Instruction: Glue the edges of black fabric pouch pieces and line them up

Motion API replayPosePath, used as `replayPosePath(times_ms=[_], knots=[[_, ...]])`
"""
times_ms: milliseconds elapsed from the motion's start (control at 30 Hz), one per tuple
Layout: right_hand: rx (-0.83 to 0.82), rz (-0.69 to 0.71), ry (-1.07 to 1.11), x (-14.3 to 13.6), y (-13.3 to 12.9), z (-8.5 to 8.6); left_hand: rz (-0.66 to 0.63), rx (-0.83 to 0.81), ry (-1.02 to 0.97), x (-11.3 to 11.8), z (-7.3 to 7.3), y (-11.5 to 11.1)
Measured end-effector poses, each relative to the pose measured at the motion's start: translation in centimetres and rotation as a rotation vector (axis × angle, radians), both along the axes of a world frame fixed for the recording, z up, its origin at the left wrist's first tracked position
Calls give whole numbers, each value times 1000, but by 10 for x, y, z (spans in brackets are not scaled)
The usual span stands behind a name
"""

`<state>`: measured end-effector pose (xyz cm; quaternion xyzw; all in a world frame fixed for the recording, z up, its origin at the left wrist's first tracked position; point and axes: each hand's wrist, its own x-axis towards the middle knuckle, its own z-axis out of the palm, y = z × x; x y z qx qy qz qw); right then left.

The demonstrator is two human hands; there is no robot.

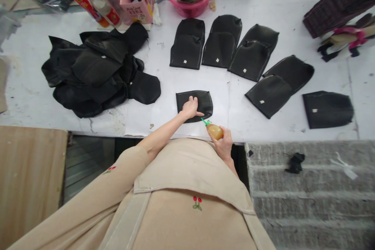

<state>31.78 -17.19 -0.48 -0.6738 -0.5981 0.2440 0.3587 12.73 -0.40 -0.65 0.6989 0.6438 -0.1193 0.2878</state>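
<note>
A black leather-like piece (205, 103) lies flat near the front edge of the white table. My left hand (190, 108) rests on it, thumb and fingers apart, pressing it down. My right hand (225, 144) is wrapped round a squeeze bottle (215, 131) of amber liquid with a green nozzle. The bottle is tilted, and its tip is at the piece's lower right edge, close to my left thumb. Beyond, several similar black pieces (221, 43) are fanned out, each with a small white tag. A folded black piece (328, 110) lies to the right.
A heap of black pieces (96, 66) covers the table's left part. At the back stand bottles (83, 2), a pink box (136, 6) and a pink basket (190, 8) of tools. Dark fabric (340, 4) is at the right. A grey ridged surface (310, 203) lies below the table edge.
</note>
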Motion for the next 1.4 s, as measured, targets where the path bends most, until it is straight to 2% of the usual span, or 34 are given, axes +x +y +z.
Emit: replayPosePath(times_ms=[167, 367, 733, 1033, 1400], knots=[[1, -8, -3, -4, -2, 2, -53, -20, -64, -13, 0, 4], [-30, 17, 6, -16, -5, -1, -9, 24, -47, -9, -1, -4], [-13, 81, -3, -39, -5, -4, -23, 35, -42, -10, -4, -3], [-86, 144, 62, -55, -5, -4, -22, 4, -25, -11, -4, -3], [-139, 219, 169, -71, 3, -10, -15, 33, -57, -13, -13, -3]])
